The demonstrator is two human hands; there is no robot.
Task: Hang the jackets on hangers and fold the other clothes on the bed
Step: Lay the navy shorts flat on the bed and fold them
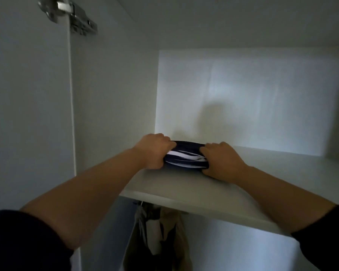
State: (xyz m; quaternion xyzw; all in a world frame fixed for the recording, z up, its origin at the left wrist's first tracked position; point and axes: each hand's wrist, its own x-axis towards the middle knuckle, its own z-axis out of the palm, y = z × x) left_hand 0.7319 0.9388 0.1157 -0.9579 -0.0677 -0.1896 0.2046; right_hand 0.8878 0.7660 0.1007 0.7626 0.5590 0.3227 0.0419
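From the head camera, both bare forearms reach up into a white wardrobe compartment. The left hand (154,151) and the right hand (221,159) each grip one end of a folded bundle of dark navy and white fabric (186,156), fingers curled over the top and thumbs tucked under its edge. The bundle rests on the white flat shelf (184,188), near the left side wall and in front of the pale back panel (252,98). A silver metal door hinge (70,14) sits at the upper left on the wardrobe side. Below the shelf, beige and white hanging garments (160,231) show in dim light. Dark sleeves (18,241) cover both upper arms.
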